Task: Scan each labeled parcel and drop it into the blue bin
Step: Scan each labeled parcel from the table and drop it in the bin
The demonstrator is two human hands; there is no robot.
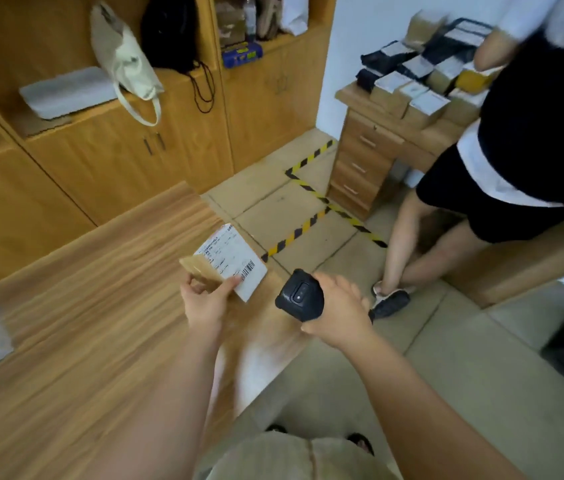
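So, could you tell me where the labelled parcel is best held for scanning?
Pinch the parcel at its bare brown end, coming from its near left, much as the left hand does. It is flat, label up, and the barcode sits near its right edge, towards the scanner in the right hand; fingers there would probably cover it.

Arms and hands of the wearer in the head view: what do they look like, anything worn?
The left forearm and right forearm are bare, with no sleeve in view. The left hand and right hand are ungloved; no watch, band or ring shows on either.
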